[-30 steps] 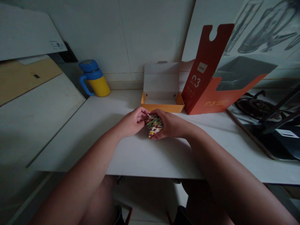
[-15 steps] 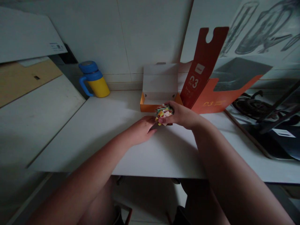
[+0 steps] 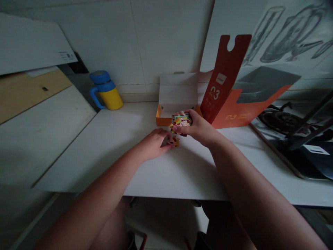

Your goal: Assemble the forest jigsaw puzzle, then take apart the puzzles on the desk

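Observation:
A stack of small colourful printed packets [image 3: 180, 121] is gripped in my right hand [image 3: 197, 126], held just above the table at the front of an orange box [image 3: 163, 121]. The box is open, its white-lined lid leaning back toward the wall. My left hand [image 3: 157, 142] is low over the table, a little left of the stack. Between its thumb and fingers is a single packet [image 3: 173, 141] of similar print. Fingers hide part of both the stack and the single packet.
A blue and yellow mug with a lid [image 3: 109, 92] stands at the back left. To the right are a large red-orange carton [image 3: 234, 104] and a black gas stove [image 3: 288, 139]. White boards [image 3: 33, 41] are stacked at the left.
My right hand has lifted the stack from between both hands, up and right toward the box. My left hand has separated from it and now has one packet.

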The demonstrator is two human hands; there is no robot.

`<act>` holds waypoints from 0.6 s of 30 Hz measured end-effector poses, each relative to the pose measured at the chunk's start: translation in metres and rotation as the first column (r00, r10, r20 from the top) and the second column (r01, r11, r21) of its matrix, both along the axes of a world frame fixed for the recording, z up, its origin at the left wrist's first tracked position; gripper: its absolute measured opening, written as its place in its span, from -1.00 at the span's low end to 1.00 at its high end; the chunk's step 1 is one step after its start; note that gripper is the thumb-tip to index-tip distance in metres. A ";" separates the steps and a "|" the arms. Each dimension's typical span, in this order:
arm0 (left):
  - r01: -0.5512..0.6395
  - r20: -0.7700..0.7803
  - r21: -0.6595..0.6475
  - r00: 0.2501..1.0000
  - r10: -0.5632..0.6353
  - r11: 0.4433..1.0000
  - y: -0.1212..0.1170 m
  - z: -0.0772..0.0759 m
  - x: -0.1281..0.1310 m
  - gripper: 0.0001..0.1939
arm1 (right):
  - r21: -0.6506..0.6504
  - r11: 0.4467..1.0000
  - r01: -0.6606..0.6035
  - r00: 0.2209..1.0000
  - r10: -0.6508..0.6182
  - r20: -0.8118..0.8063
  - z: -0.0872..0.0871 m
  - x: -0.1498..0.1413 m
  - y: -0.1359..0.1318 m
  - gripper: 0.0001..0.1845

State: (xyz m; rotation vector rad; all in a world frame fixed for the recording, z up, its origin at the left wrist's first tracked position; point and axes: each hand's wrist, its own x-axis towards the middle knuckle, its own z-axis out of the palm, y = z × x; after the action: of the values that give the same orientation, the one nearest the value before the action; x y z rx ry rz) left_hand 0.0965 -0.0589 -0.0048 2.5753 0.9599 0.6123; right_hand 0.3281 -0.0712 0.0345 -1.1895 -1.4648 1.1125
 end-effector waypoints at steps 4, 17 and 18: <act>-0.027 0.040 -0.028 0.999 0.029 0.999 0.003 -0.002 0.006 -0.65 | 0.049 0.997 0.053 0.990 -0.059 0.127 -0.002 0.000 0.002 -0.10; -0.026 0.149 -0.533 0.981 0.124 0.845 0.002 0.008 -0.007 -0.62 | 0.161 0.980 0.117 0.865 -0.180 0.468 -0.003 -0.017 -0.005 -0.15; 0.021 0.194 -0.574 0.975 0.111 0.819 0.003 0.008 -0.009 -0.63 | 0.156 0.981 0.120 0.869 -0.179 0.461 -0.003 -0.017 -0.005 -0.15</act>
State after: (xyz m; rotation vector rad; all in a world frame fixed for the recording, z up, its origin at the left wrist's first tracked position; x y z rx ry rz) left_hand 0.0872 -0.0559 0.0027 1.9097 0.9532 0.5069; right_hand 0.3107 -0.0761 0.0316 -1.5303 -1.7402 0.6342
